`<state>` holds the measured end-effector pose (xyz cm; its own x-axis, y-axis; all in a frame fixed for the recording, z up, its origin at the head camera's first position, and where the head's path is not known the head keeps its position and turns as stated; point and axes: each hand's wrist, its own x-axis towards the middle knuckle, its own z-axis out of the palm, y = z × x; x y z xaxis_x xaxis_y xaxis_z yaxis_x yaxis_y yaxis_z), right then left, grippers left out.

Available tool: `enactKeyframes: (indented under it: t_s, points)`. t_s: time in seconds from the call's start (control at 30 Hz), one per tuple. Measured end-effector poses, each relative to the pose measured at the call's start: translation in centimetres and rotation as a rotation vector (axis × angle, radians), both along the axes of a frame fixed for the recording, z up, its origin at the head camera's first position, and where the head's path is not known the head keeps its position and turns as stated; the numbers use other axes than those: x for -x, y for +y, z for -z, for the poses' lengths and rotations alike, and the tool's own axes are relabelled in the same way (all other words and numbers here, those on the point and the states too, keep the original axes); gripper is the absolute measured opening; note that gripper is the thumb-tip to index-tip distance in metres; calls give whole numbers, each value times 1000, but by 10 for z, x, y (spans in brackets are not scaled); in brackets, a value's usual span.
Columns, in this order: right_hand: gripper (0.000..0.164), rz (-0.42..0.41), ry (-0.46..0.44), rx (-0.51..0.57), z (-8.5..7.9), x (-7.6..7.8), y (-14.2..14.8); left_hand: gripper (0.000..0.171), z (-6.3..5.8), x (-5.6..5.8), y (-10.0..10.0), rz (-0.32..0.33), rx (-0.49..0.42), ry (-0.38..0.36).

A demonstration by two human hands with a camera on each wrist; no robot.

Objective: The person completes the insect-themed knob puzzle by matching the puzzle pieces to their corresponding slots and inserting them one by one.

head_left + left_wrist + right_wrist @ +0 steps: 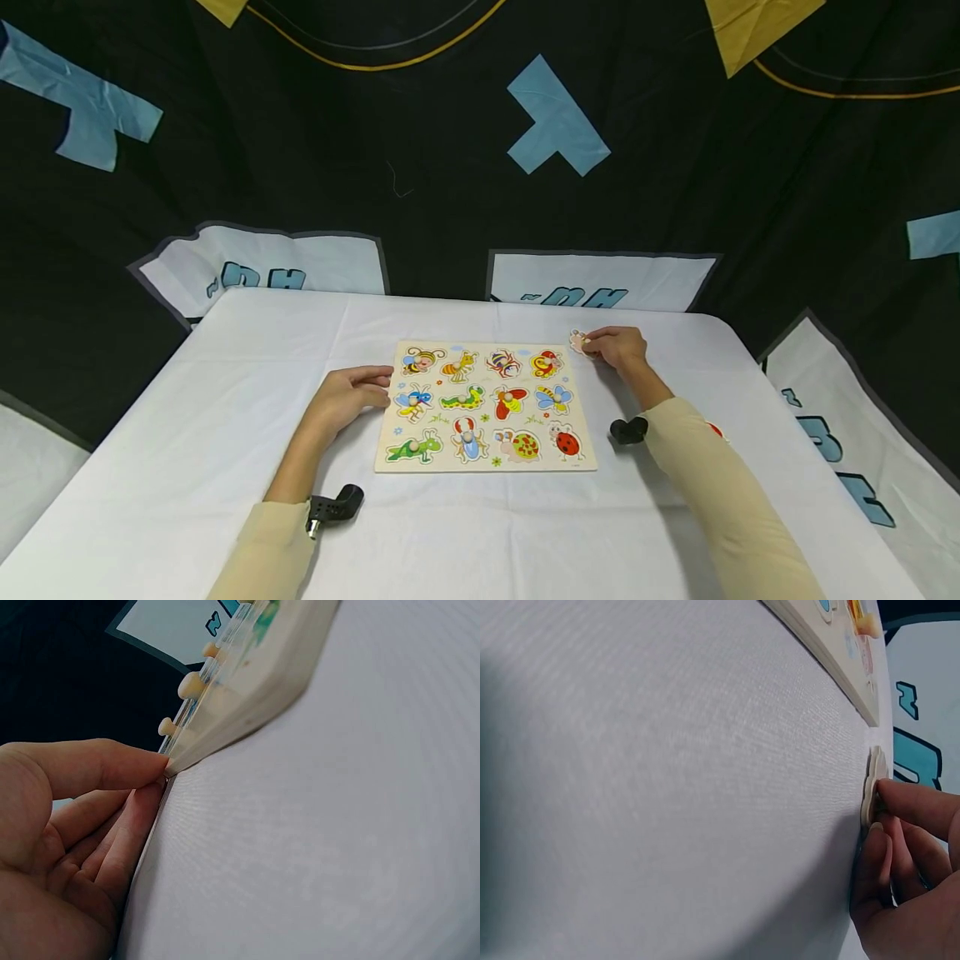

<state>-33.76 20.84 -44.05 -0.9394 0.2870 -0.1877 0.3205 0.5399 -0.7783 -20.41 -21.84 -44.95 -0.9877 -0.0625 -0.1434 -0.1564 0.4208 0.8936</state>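
A wooden insect puzzle board (483, 427) lies flat on the white-covered table, with knobbed insect pictures in rows. My left hand (348, 402) is at its left edge; the fingertips touch the side, and the fingers look relaxed rather than wrapped round it. In the left wrist view that hand (82, 817) meets the board's edge (247, 720). Just beyond the board's upper right corner, my right hand (617, 343) pinches a small pale puzzle piece (577, 341) with a wavy outline. The right wrist view shows this piece (871, 784) on edge between thumb and fingers; its picture is hidden.
Partly behind the right sleeve (720, 492) lies a small red thing (715, 428), mostly hidden. White cloth (450, 542) covers the table. A black curtain (450, 167) with blue and yellow shapes hangs behind it. Each wrist carries a black camera mount (337, 503).
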Motion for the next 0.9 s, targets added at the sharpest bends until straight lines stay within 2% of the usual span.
enactKeyframes:
  t_s: [0.53,0.9]
  points:
    - [30,-35,-17,-29,-9,-4,-1,56,3,1,-1,-9,-3,-8]
    - [29,-149,5,-79,-24,-15,-8,56,3,2,-1,-10,-6,-4]
